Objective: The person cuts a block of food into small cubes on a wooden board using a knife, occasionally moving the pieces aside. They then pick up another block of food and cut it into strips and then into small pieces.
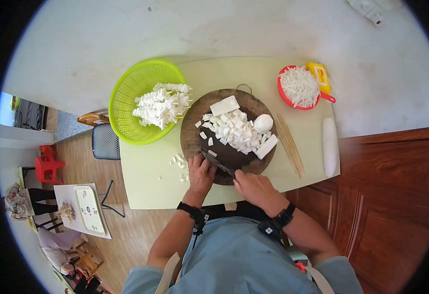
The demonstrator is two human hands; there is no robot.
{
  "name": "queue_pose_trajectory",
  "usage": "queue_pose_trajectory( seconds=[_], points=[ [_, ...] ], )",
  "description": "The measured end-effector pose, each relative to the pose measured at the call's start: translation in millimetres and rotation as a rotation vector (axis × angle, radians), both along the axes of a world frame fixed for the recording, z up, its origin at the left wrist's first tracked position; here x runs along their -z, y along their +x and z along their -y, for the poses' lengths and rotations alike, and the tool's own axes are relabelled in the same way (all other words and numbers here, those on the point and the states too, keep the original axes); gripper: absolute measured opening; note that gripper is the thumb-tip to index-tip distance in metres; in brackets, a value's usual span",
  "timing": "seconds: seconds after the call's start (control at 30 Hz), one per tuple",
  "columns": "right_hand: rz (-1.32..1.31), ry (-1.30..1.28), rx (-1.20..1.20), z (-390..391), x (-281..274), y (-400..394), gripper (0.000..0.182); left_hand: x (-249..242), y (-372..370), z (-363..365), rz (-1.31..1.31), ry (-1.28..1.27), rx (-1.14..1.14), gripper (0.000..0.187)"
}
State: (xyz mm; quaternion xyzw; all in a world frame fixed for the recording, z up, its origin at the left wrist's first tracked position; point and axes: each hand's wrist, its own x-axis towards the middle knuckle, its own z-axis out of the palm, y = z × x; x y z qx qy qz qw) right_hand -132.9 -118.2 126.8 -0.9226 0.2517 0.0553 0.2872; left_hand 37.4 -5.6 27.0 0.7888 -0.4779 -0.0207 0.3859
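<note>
My right hand [253, 187] is closed round the handle of a kitchen knife [218, 163], its dark blade angled across the near left of a round wooden chopping board [191, 132]. Beside the blade, my left hand [201, 172] rests at the board's edge with fingers curled; whatever they press on is hidden. Diced white radish [236, 130] is heaped mid-board. Around the heap lie a flat radish block [224, 105], a smaller block [267, 146] and a rounded radish end [263, 123]. A few loose bits [179, 160] have landed on the table left of the board.
A green basket [118, 105] holds skewered white pieces [163, 105]. Bamboo skewers [290, 144] lie right of the board, near a long whole radish [329, 147]. A red strainer [283, 95] of white shreds stands by a yellow packet [319, 77]. Other people are at far left.
</note>
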Motion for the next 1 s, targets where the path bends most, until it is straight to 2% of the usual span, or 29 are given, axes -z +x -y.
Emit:
queue_pose_trajectory(
  seconds=[0.3, 0.5, 1.0],
  points=[
    [0.089, 0.08, 0.101, 11.6, -2.5, -7.9, 0.023, 3.9, -0.7, -1.2, -0.012, -0.059, -0.014, 0.023],
    [0.03, 0.032, 0.0, -1.2, -17.1, -27.5, 0.022, 6.4, 0.5, -4.5, -0.033, -0.1, 0.003, 0.025],
    [0.023, 0.074, -0.021, 1.0, -27.2, -20.2, 0.022, 5.0, -1.3, -1.5, 0.001, -0.07, -0.028, 0.023]
  ],
)
